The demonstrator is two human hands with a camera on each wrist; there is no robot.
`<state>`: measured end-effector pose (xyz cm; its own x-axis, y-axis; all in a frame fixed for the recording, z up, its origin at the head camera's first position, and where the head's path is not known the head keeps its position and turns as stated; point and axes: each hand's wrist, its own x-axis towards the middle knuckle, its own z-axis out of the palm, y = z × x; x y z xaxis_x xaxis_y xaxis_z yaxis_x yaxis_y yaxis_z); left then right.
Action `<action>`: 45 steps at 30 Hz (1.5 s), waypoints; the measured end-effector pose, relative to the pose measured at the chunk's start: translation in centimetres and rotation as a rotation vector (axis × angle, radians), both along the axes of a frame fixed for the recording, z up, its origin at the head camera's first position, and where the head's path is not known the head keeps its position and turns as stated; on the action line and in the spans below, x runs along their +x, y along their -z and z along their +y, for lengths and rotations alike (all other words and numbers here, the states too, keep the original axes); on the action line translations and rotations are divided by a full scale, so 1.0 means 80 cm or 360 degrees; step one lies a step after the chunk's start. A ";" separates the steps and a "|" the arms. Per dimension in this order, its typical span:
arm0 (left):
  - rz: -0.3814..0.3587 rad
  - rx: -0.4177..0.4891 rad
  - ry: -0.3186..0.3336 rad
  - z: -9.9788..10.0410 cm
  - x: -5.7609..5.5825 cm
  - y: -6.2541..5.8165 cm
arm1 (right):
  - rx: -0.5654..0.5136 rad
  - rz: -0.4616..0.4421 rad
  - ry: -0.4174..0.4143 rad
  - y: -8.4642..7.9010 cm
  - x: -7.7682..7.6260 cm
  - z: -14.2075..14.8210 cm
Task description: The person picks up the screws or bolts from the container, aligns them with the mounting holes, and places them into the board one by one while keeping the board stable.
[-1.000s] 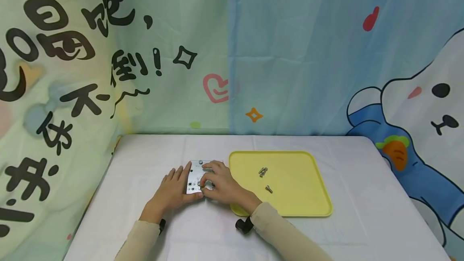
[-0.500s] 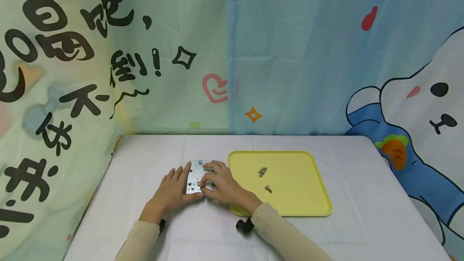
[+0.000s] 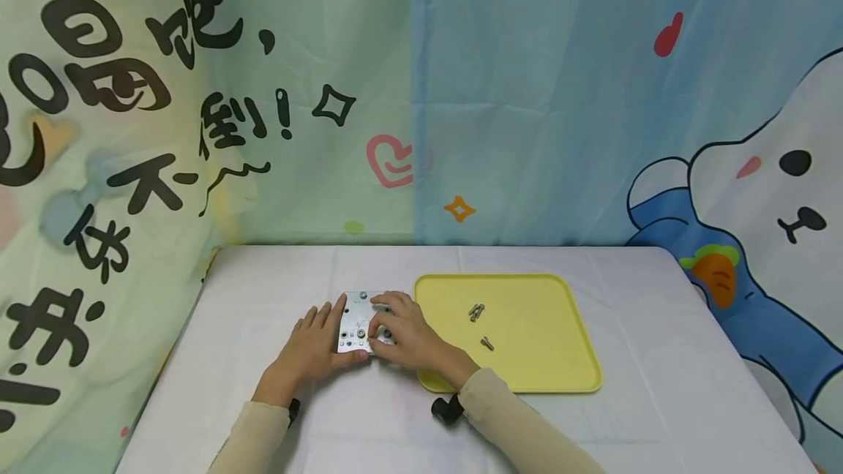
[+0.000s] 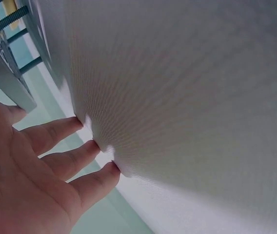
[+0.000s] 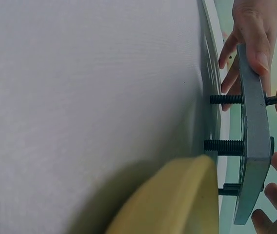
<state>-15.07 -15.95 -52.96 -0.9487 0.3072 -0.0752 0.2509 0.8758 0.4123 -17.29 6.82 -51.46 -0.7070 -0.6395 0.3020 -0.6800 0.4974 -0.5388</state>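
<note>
A silver metal plate [image 3: 351, 317] with several holes is held above the white tabletop on threaded screws [image 5: 224, 147] that stick out of its underside. My left hand [image 3: 311, 348] steadies its left side, with the thumb at the near edge, the index finger along the side and the other straight fingertips [image 4: 111, 168] touching the cloth. My right hand [image 3: 413, 335] reaches over the plate's right part. Its thumb and index finger pinch a screw [image 5: 271, 100] standing up from the top face, and the remaining fingers rest near the far edge.
A yellow tray [image 3: 546, 357] lies just right of the plate, partly under my right forearm. On it are a small cluster of screws [image 3: 476, 311] and one separate screw [image 3: 487, 343]. A printed cloth backdrop [image 3: 527, 130] stands behind the table.
My right thumb and index finger have shifted slightly to the right over the plate, showing a bit more of its surface. My left hand, the plate and the tray stay put.
</note>
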 end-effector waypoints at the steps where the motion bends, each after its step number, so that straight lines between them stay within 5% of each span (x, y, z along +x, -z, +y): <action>1: -0.0002 -0.0002 0.0001 0.000 0.000 0.000 | 0.0004 0.0002 0.0003 -0.001 0.000 0.000; 45: -0.0005 -0.0009 0.0007 0.001 0.000 -0.002 | 0.0049 0.0032 0.0018 -0.006 -0.001 0.013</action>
